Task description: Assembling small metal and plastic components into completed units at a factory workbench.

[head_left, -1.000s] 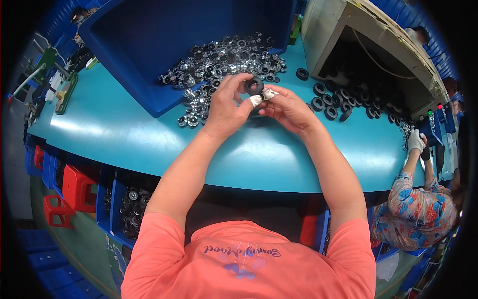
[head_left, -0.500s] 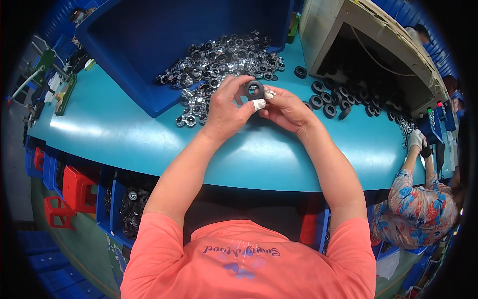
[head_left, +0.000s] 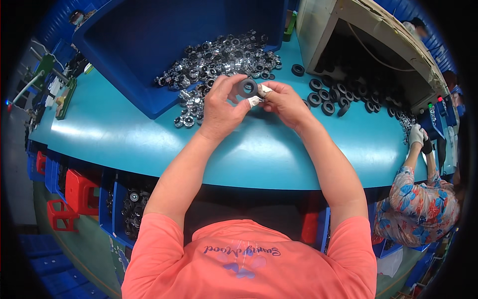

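My left hand (head_left: pixel 221 105) is closed on a small black rubber tyre (head_left: pixel 242 88), held upright above the table between the thumb and fingers. White tape wraps that thumb. Close against the tyre's right side is my right hand (head_left: pixel 287 105), its fingers pinched together and white tape on a digit. Something small and dark shows at these fingertips, too covered to name. Just beyond my left hand lies a heap of shiny clear-and-black wheel hubs (head_left: pixel 219 62), spilling out of a tipped blue bin (head_left: pixel 124 92). Several loose black tyres (head_left: pixel 328 108) lie to the right of my right hand.
A pale box-like housing (head_left: pixel 318 30) with a dark opening stands at the back right, tyres before it. The teal table (head_left: pixel 239 164) curves across. At far right, a co-worker's gloved hand (head_left: pixel 416 134) works by small parts. Red stools (head_left: pixel 79 192) stand at lower left.
Both hands and the tyre have shifted slightly left. The tyre now faces me more squarely, and the right fingertips sit at its right side with a small dark thing showing below.
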Action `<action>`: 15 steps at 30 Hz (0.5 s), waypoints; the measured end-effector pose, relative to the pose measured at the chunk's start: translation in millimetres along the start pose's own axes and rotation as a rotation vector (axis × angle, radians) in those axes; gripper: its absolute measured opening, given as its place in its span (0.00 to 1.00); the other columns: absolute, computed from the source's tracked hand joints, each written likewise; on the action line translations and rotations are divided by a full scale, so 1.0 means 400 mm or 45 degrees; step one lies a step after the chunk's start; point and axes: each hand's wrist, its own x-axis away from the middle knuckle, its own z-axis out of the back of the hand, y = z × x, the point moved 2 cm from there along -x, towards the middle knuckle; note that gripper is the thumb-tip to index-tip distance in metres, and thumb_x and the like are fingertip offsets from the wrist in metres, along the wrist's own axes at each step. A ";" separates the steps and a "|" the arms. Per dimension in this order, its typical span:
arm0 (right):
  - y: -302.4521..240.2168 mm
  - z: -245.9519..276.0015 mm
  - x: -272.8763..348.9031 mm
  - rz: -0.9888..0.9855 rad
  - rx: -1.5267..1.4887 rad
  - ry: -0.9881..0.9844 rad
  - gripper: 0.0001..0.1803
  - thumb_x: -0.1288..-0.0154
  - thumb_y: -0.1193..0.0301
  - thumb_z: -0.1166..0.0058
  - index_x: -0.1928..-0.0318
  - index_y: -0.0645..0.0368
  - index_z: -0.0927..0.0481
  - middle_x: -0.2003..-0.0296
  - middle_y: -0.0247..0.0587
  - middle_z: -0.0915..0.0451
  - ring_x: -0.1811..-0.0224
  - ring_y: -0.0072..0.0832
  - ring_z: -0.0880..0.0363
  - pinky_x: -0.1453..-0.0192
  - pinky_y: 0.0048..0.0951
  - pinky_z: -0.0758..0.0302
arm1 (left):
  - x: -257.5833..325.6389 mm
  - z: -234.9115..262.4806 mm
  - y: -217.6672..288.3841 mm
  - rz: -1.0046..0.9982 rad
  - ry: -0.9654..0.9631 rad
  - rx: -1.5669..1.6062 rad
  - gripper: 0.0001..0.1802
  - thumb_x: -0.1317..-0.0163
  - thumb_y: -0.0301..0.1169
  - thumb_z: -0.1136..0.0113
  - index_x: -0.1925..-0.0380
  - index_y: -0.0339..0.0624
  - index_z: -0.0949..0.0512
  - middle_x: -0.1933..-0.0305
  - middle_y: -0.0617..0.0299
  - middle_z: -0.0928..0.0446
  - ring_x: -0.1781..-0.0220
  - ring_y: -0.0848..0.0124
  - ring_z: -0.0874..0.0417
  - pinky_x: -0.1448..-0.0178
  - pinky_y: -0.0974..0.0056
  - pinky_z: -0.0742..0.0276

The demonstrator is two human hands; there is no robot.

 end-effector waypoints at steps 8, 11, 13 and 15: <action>-0.041 -0.047 0.041 0.810 0.859 0.266 0.11 0.36 0.69 0.34 0.55 0.58 0.12 0.66 0.31 0.20 0.70 0.20 0.24 0.65 0.24 0.26 | -0.001 0.000 -0.004 0.035 -0.009 -0.044 0.24 0.50 0.20 0.28 0.49 0.41 0.17 0.64 0.66 0.27 0.66 0.75 0.26 0.62 0.69 0.25; -0.019 -0.048 0.033 0.761 0.915 0.247 0.11 0.38 0.69 0.32 0.55 0.57 0.12 0.66 0.34 0.20 0.70 0.21 0.24 0.64 0.24 0.26 | 0.001 -0.002 -0.007 -0.006 -0.042 -0.093 0.24 0.47 0.19 0.31 0.47 0.40 0.17 0.65 0.66 0.28 0.66 0.76 0.26 0.62 0.68 0.25; -0.021 -0.041 0.031 0.607 0.720 0.222 0.11 0.35 0.68 0.33 0.55 0.58 0.12 0.65 0.31 0.20 0.69 0.19 0.25 0.64 0.23 0.26 | 0.001 -0.005 -0.013 0.089 -0.058 0.159 0.24 0.43 0.19 0.33 0.44 0.39 0.18 0.61 0.66 0.25 0.63 0.76 0.25 0.61 0.68 0.23; -0.031 -0.036 0.030 0.333 0.327 0.206 0.11 0.33 0.67 0.34 0.54 0.59 0.13 0.65 0.28 0.21 0.69 0.17 0.26 0.64 0.22 0.28 | 0.002 -0.010 -0.034 0.236 -0.104 0.437 0.23 0.39 0.20 0.35 0.42 0.39 0.19 0.57 0.65 0.23 0.61 0.76 0.22 0.60 0.68 0.21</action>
